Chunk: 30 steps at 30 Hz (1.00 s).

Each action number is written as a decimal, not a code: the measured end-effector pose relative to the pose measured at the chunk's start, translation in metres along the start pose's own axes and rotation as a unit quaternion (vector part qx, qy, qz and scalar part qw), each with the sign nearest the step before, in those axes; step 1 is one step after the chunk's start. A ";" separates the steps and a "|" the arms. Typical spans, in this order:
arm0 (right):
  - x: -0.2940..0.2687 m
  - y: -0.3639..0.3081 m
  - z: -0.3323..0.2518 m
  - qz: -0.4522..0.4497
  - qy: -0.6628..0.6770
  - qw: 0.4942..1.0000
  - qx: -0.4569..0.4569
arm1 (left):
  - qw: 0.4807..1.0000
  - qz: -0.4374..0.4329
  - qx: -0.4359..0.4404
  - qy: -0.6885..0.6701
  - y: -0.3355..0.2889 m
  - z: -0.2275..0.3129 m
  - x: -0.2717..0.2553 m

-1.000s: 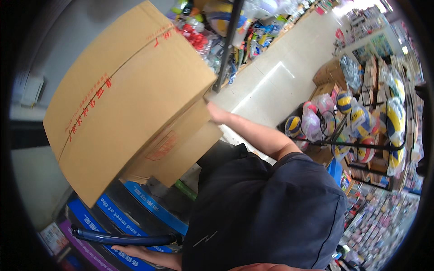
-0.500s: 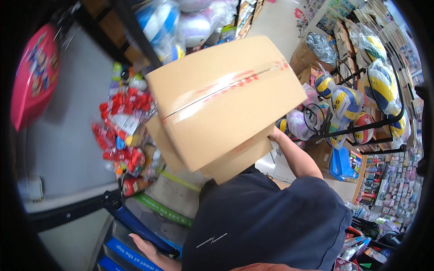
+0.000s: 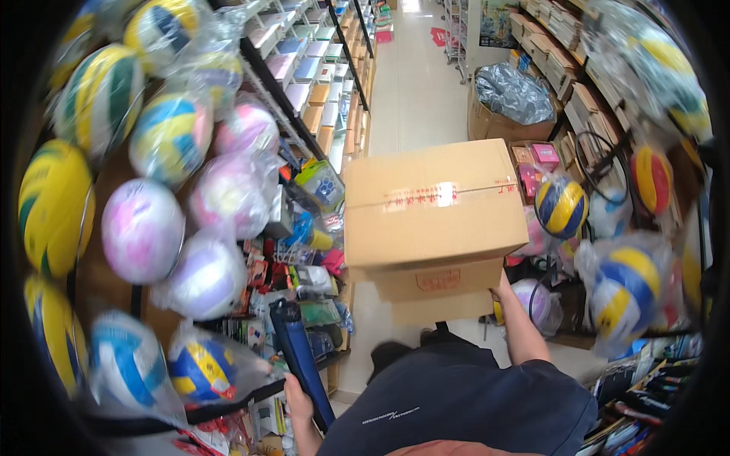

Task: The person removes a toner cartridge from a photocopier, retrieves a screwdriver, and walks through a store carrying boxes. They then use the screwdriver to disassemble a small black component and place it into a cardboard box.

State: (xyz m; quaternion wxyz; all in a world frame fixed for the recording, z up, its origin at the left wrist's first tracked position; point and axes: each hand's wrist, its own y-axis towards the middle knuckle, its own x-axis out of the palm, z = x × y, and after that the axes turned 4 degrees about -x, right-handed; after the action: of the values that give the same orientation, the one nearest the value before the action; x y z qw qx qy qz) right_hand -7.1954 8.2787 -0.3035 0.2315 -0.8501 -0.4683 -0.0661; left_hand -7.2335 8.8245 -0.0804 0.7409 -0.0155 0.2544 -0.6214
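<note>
My right hand (image 3: 501,289) grips the right edge of a lower cardboard box (image 3: 437,283). Stacked on it is a larger cardboard box (image 3: 433,213), sealed with clear tape along the top and marked in red. Both boxes are in front of my body, above the floor. At the lower left, my left hand (image 3: 297,403) is closed at the side of a long dark blue tube (image 3: 301,357), its thumb pointing up. The fingers behind the tube are hidden. The tube leans upright beside the shelf goods.
Plastic-wrapped balls (image 3: 143,232) crowd the left rack, and more wrapped balls (image 3: 625,292) hang on the right. A tiled aisle (image 3: 413,83) runs ahead between shelves. An open carton (image 3: 498,121) holding grey plastic stands at its right side.
My body and view have turned to face the aisle. The boxes have come round with me, now sitting level and right of centre. The blue tube has shifted right with my left hand.
</note>
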 end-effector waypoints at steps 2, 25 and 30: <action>0.010 0.066 -0.009 0.061 -0.023 0.998 0.012 | 0.997 -0.041 -0.057 -0.019 0.059 0.051 0.044; 0.090 0.989 -0.337 0.100 0.099 0.990 -0.004 | 0.973 -0.120 0.147 0.132 0.813 0.593 0.680; 0.117 1.218 -0.430 0.112 0.144 0.983 0.007 | 0.988 -0.095 0.090 0.076 0.929 0.692 0.789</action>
State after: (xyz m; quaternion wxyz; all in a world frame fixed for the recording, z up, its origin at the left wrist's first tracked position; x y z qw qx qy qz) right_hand -6.0782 7.6195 -0.2890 0.3084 -0.8773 -0.3321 -0.1581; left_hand -6.0335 8.1001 -0.0761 0.6552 0.0740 0.2506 -0.7088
